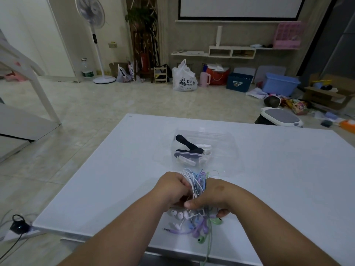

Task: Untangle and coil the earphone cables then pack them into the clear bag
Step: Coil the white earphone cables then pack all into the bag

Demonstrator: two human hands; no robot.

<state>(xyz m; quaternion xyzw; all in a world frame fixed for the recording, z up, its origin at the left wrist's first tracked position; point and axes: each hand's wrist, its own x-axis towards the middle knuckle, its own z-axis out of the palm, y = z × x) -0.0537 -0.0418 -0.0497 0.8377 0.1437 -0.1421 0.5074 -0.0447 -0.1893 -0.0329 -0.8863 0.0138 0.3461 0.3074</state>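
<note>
A tangled bundle of white, blue, purple and green earphone cables (pixel 196 182) is held between both hands above the white table (pixel 115 179). My left hand (pixel 172 189) grips the bundle from the left. My right hand (pixel 213 196) grips it from the right, thumb across the front. Earbuds and a plug (pixel 192 223) hang below the hands near the table's front edge. The clear bag (pixel 217 148) lies just beyond the hands; inside it are black and white items.
A power strip with a black plug (pixel 18 226) lies on the floor at the lower left. A stool with a grey top (pixel 281 117) stands past the table's far right edge. Boxes, bags and a fan line the far wall.
</note>
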